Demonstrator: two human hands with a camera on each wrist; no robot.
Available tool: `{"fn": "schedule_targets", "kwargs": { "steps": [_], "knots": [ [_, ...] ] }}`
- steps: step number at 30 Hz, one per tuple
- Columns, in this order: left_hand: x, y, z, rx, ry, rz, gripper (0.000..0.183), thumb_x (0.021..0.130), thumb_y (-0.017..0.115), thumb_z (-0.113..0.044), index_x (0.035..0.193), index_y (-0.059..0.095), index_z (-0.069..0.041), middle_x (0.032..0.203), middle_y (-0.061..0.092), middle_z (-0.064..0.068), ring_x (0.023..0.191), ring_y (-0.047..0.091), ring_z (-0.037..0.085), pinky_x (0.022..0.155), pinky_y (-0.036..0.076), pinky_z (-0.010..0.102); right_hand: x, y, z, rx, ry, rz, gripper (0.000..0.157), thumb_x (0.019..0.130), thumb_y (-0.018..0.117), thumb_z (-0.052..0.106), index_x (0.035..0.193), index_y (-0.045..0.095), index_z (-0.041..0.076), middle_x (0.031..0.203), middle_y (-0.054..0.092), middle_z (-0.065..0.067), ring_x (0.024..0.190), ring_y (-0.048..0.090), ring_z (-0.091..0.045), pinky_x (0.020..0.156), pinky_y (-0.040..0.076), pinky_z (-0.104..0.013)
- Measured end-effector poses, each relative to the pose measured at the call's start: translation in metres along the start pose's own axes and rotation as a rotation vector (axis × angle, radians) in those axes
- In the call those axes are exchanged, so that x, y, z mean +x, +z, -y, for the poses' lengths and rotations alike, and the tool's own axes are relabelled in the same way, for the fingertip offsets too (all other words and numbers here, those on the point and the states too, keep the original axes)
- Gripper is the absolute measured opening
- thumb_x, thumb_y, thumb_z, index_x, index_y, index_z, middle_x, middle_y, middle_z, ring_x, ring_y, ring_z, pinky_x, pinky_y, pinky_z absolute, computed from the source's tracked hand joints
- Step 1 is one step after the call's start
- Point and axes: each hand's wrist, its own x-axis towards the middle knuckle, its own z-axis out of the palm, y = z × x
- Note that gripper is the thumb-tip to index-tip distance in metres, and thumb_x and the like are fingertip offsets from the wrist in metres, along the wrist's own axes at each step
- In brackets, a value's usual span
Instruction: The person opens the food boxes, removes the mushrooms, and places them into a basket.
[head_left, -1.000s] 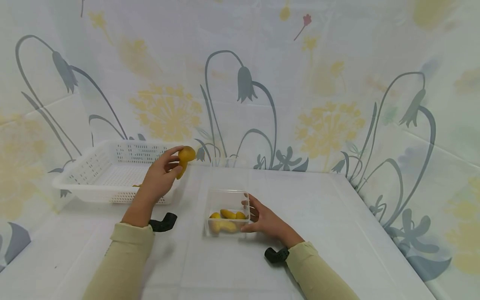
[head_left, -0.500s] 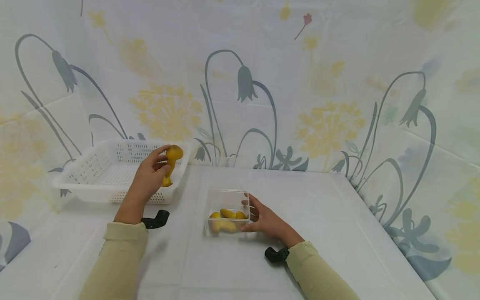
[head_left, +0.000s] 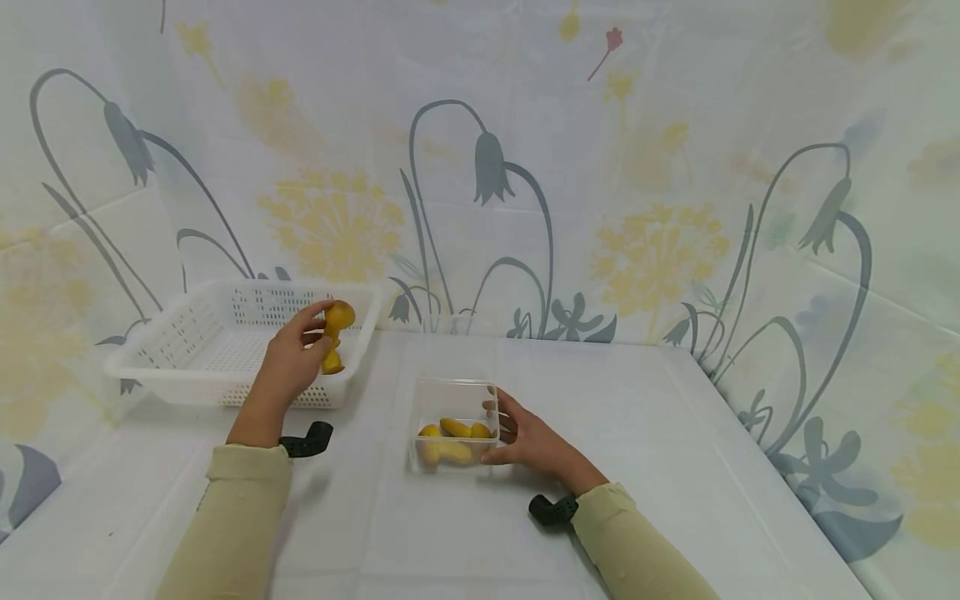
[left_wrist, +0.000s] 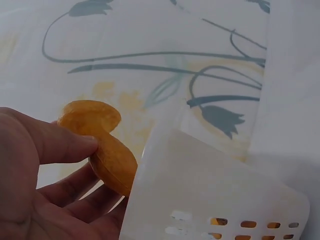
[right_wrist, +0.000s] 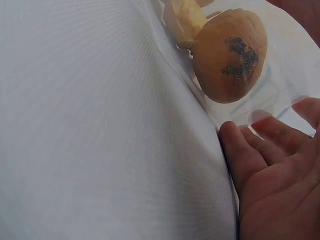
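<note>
My left hand (head_left: 295, 358) pinches a yellow mushroom (head_left: 341, 315) between thumb and fingers, over the right end of the white perforated basket (head_left: 176, 385). In the left wrist view the thumb lies across the mushroom (left_wrist: 107, 145), whose lower end is hidden behind the basket's wall. Another yellow piece (head_left: 332, 363) shows below it, inside the basket's front right corner. My right hand (head_left: 536, 440) touches the right side of a clear plastic container (head_left: 455, 392), its fingertips against the wall. Several yellow mushrooms (head_left: 455, 452) lie inside; one rounded cap (right_wrist: 230, 57) has a dark patch.
A white cloth covers the table (head_left: 435, 533). Behind it hangs a flower-printed backdrop (head_left: 637, 150). Yellow shows through the basket's wall holes (left_wrist: 218, 221) in the left wrist view. Each wrist wears a black device (head_left: 307, 440).
The left hand has moved left with the mushroom, from beside the basket's right end to over it, and then slightly down. The right hand and the container have stayed put.
</note>
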Motion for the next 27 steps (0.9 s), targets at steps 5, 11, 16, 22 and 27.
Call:
{"fn": "schedule_targets", "kwargs": {
  "steps": [5, 11, 16, 22, 27],
  "knots": [
    [0.001, 0.004, 0.001, 0.089, -0.020, -0.013, 0.055, 0.102, 0.045, -0.018, 0.152, 0.028, -0.032, 0.148, 0.042, 0.018, 0.133, 0.044, 0.039, 0.095, 0.051, 0.052, -0.001, 0.000, 0.000, 0.001, 0.006, 0.002, 0.110, 0.076, 0.083, 0.023, 0.157, 0.009, 0.027, 0.159, 0.028, -0.006, 0.145, 0.032, -0.026, 0.114, 0.034, -0.043],
    [0.001, 0.009, 0.002, 0.194, -0.002, -0.055, 0.049, 0.102, 0.044, -0.017, 0.150, 0.035, -0.022, 0.142, 0.047, 0.022, 0.124, 0.051, 0.041, 0.090, 0.054, 0.051, -0.002, 0.001, 0.001, -0.001, 0.004, 0.002, 0.111, 0.076, 0.083, 0.025, 0.157, 0.007, 0.026, 0.159, 0.028, -0.006, 0.145, 0.033, -0.025, 0.113, 0.035, -0.041],
    [0.001, 0.010, 0.004, 0.244, -0.001, -0.075, 0.048, 0.101, 0.041, -0.014, 0.149, 0.037, -0.016, 0.140, 0.047, 0.026, 0.119, 0.053, 0.043, 0.090, 0.053, 0.053, -0.002, 0.000, 0.000, -0.013, 0.003, 0.004, 0.113, 0.075, 0.084, 0.029, 0.157, 0.007, 0.026, 0.159, 0.028, -0.005, 0.145, 0.033, -0.023, 0.113, 0.036, -0.040],
    [0.001, 0.011, 0.004, 0.334, 0.002, -0.067, 0.048, 0.101, 0.040, -0.014, 0.149, 0.038, -0.013, 0.137, 0.048, 0.028, 0.114, 0.054, 0.045, 0.086, 0.054, 0.052, -0.001, 0.000, 0.000, -0.038, 0.005, -0.004, 0.113, 0.074, 0.085, 0.033, 0.157, 0.008, 0.027, 0.158, 0.030, -0.002, 0.144, 0.034, -0.021, 0.113, 0.037, -0.038],
    [0.000, 0.014, 0.002, 0.376, -0.023, -0.046, 0.048, 0.101, 0.041, -0.012, 0.149, 0.038, -0.011, 0.136, 0.048, 0.030, 0.117, 0.053, 0.047, 0.092, 0.049, 0.056, -0.001, 0.000, 0.000, -0.045, -0.005, -0.003, 0.114, 0.074, 0.084, 0.033, 0.157, 0.008, 0.024, 0.158, 0.030, -0.005, 0.144, 0.035, -0.024, 0.112, 0.037, -0.039]
  ]
}}
